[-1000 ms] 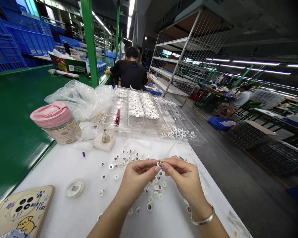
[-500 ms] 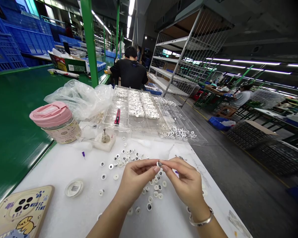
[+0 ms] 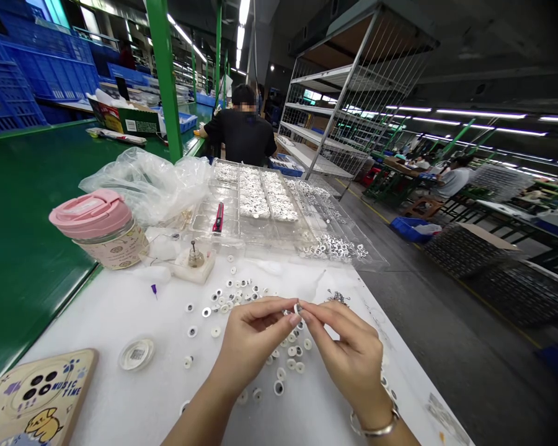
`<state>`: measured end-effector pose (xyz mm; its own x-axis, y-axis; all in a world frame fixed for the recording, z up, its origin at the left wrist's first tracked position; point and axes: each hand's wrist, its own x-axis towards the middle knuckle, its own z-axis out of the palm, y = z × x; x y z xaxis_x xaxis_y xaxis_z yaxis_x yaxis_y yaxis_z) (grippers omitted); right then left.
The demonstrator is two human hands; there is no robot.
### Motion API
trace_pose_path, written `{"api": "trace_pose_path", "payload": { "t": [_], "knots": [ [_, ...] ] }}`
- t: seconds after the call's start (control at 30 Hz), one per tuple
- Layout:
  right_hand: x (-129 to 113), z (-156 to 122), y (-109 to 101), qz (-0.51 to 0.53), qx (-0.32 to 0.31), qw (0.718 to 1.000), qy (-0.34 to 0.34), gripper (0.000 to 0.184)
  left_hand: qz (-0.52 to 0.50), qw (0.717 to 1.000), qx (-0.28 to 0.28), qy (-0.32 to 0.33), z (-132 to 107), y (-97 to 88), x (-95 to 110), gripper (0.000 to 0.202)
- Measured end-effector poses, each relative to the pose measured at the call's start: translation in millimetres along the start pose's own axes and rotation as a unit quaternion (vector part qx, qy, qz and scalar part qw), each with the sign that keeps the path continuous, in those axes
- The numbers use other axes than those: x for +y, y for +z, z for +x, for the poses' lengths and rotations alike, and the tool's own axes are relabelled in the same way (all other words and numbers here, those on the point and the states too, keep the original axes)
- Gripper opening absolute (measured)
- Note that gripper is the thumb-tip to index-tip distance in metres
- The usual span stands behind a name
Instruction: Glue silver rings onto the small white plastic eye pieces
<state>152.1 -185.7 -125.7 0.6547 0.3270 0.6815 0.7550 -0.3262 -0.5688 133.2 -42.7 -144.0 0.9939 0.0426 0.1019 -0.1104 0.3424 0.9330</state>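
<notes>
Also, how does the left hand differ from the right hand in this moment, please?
The right hand wears a silver bangle at the wrist, while the left hand has a bare wrist. The left hand comes in from the lower left of the view, and the right hand from the lower right. Both are bare hands, and both pinch one small round piece between their fingers.

A white padded bench (image 3: 88, 322) holds loose googly eyes (image 3: 227, 298).

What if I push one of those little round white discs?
A little round white disc would probably skid or roll, being small, thin and round. It is likely very light, since the fingers pinch one so delicately. The soft-looking white sheet might slow it.
</notes>
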Motion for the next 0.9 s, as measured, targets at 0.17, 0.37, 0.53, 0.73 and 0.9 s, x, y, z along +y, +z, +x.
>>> {"api": "trace_pose_path", "payload": {
  "t": [0.17, 0.37, 0.53, 0.73, 0.9],
  "knots": [
    [0.5, 0.0, 2.2, 0.011, -0.045, 0.999, -0.016, 0.051, -0.004, 0.999, 0.029, -0.037, 0.7, -0.9, -0.5, 0.018],
    [6.8, 2.5, -2.0, 0.006, -0.076, 0.997, -0.014, 0.051, 0.005, 0.998, 0.018, -0.060, 2.5, -2.4, 2.7, 0.023],
    [8.2, 3.4, -1.4, 0.012, -0.050, 0.997, 0.060, 0.037, 0.022, 0.998, 0.000, -0.056, 1.8, 0.7, 5.2, 0.024],
    [7.7, 2.2, 5.9, 0.059, -0.038, 0.987, 0.146, 0.025, 0.069, 0.994, 0.030, -0.079, 2.9, 1.9, 1.7, 0.029],
    [6.4, -1.2, 10.2, -0.001, -0.041, 0.989, 0.144, 0.025, 0.103, 0.992, 0.002, -0.074, 3.3, -0.5, -2.9, 0.034]
  ]
}}
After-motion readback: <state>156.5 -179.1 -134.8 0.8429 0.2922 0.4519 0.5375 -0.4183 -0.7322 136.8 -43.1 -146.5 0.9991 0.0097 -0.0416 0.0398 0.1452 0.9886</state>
